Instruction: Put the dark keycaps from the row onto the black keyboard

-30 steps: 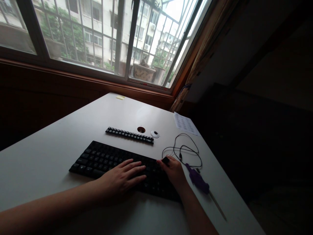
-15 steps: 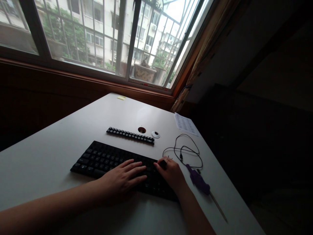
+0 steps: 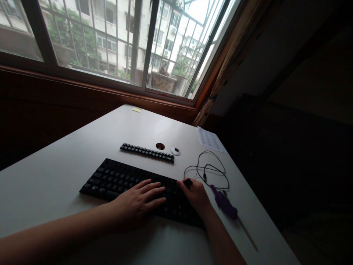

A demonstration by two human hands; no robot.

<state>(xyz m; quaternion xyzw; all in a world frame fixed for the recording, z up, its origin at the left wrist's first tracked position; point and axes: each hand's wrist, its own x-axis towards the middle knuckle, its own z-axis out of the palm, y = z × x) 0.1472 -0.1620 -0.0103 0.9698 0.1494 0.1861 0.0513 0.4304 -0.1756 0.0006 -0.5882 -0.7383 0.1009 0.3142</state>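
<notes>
A black keyboard [image 3: 118, 179] lies at an angle across the white table. My left hand [image 3: 145, 198] rests flat on its middle keys, fingers spread. Over the keyboard's right part, my right hand [image 3: 197, 192] is closed, pinching a small black keycap [image 3: 188, 183] by thumb and fingers. Thin wire loops [image 3: 195, 176] stick out above those fingers; they look like part of a wire keycap puller, mostly hidden in the hand. Behind the keyboard, several loose black keycaps [image 3: 147, 152] are lined up in two tight rows.
A thin black cable [image 3: 199, 166] lies coiled right of the keyboard. Near it is a purple-handled tool [image 3: 226, 207] with a long thin shaft. A round cable hole [image 3: 160, 146], its white cover [image 3: 175, 151] and a printed sheet [image 3: 211, 140] are farther back, before the window.
My right hand has shifted slightly to the right with the keycap, which is now turned more into view. My left hand has stayed in place.
</notes>
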